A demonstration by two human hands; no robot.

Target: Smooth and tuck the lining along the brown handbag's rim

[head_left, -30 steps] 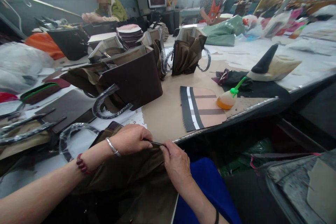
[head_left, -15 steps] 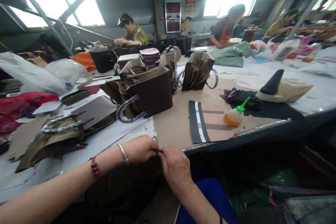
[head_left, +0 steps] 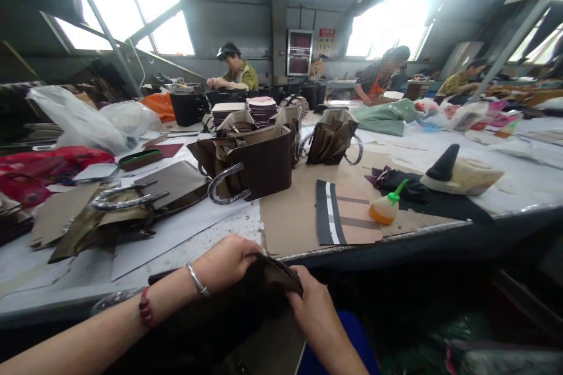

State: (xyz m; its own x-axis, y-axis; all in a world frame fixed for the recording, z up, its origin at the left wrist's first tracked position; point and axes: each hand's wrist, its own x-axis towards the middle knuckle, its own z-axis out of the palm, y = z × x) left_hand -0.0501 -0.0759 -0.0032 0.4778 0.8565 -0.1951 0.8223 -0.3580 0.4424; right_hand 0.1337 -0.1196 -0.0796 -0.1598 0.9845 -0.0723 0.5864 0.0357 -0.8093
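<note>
A dark brown handbag [head_left: 272, 281] is over my lap below the table's front edge, with much of it lost in shadow. My left hand [head_left: 231, 263] grips its top edge from the left, fingers closed on it. On the right, my right hand [head_left: 313, 299] pinches the same edge between thumb and fingers. Part of a plastic-wrapped handle [head_left: 116, 300] shows beneath my left forearm. Ahead on the table stands another brown handbag [head_left: 259, 167] with a wrapped handle. A striped curved panel [head_left: 349, 214] lies to its right.
A squeeze bottle [head_left: 385, 208] of orange liquid with a green nozzle stands at the panel's right. Farther right is a cream-and-black object [head_left: 461, 170]. An unfinished bag [head_left: 127, 211] lies at left. Co-workers sit or stand across the table, one in a green top [head_left: 246, 76].
The bag's edge has come up into sight between my hands, which are now farther apart. My right hand is lower and slightly right. The camera view has tilted upward.
</note>
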